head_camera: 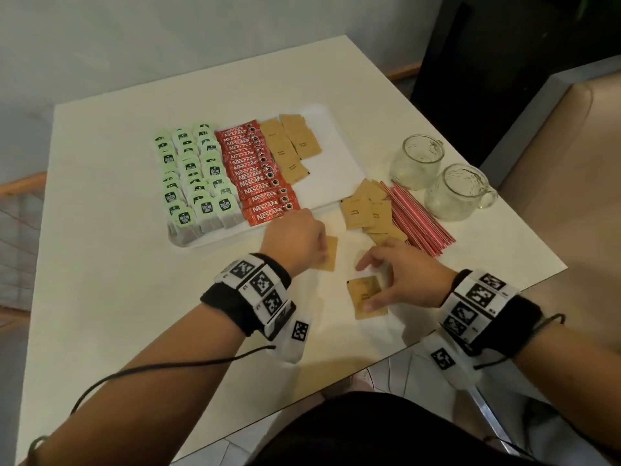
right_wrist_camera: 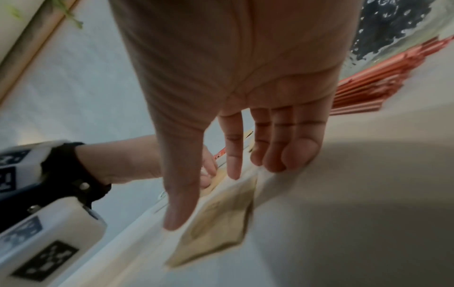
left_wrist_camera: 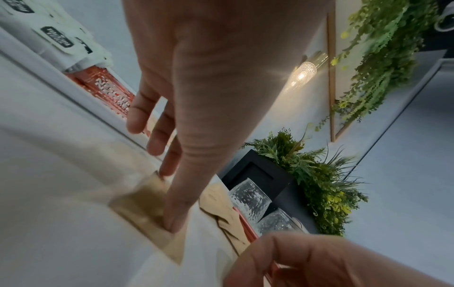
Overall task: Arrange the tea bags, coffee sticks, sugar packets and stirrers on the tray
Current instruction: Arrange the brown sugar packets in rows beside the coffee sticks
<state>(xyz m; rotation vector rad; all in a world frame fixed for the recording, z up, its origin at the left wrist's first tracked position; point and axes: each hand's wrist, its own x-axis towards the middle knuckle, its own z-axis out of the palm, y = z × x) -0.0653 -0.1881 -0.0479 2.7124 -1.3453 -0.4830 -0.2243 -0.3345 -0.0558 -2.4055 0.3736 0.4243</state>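
Brown near sugar packet [head_camera: 364,299] lies flat on the desk [head_camera: 134,297] under my right hand [head_camera: 406,274], a second sugar packet [head_camera: 331,252] under my left hand [head_camera: 295,242]. Only the wrist views show both hands spread, straight fingers [right_wrist_camera: 233,155] pressing paper. Farther off, the head view alone shows loose packets [head_camera: 364,211], stirrers [head_camera: 420,220], then the tray [head_camera: 336,156] with tea bags [head_camera: 193,176] and coffee sticks [head_camera: 257,173].

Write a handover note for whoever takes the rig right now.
Left hand: thumb and a fingertip on a sugar packet flat on the table, by the tray.
Right hand: thumb and fingers on a second packet, also flat.
Done: tea bags and coffee sticks in rows on tray, some sugar beside them.
Left: both packets, loose sugar pile, stirrers, all off the tray.
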